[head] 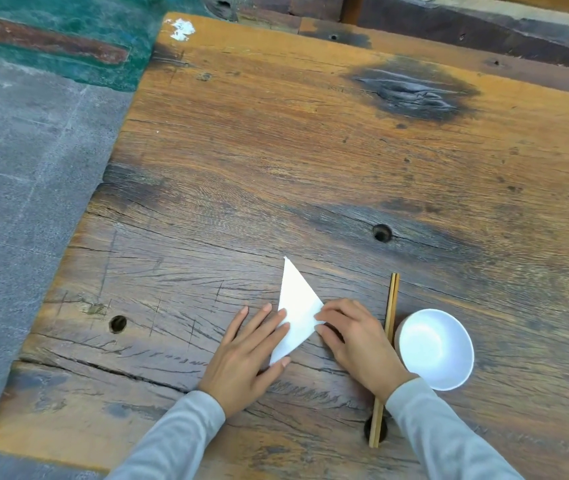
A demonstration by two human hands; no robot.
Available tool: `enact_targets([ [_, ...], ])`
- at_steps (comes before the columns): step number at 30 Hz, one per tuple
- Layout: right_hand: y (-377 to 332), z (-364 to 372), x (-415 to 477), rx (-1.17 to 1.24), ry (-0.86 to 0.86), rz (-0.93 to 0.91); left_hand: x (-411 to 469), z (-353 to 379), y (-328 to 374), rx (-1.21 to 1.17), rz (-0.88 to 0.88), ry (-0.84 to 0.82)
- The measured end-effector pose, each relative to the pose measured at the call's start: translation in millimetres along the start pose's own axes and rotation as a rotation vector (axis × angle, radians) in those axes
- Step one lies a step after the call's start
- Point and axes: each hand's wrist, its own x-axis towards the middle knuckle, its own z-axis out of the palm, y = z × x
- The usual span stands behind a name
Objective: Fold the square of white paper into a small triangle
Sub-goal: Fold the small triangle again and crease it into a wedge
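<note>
I see my left hand [245,355] flat, fingers spread on the folded white paper [297,306]; my right hand [356,337] pinches its right corner near the table's [276,150] front edge.

A worn wooden table [311,150] carries a folded white paper [298,311], a pair of chopsticks [388,327] just right of it, and a white bowl [436,348] beside those.

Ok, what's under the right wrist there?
The chopsticks run under the right hand and its grey sleeve. Their far end and near end show on the table; the middle stretch is covered. The white bowl sits just beside them.
</note>
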Motion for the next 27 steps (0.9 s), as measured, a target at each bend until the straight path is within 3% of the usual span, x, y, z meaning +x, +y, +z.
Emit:
enact_targets([
  [9,-2.9,-1.5,-11.2,0.126,0.008,0.104,-3.2,2.5,3.1,-0.062,0.003,0.079],
  [15,-18.0,-0.8,-9.1,0.272,-0.002,0.558,-5.6,0.6,4.3,-0.013,0.061,0.094],
  [18,-19.7,-2.4,-6.1,0.325,-0.057,0.686,-4.7,1.0,7.0,0.006,0.083,0.088],
  [23,-22.2,-5.9,1.1,0.381,-0.153,0.704,-1.6,-2.3,7.1,0.033,0.085,0.08],
  [27,-24.0,-5.9,1.6,0.553,-0.072,0.749,-1.9,-3.4,7.9,0.027,0.07,0.061],
])
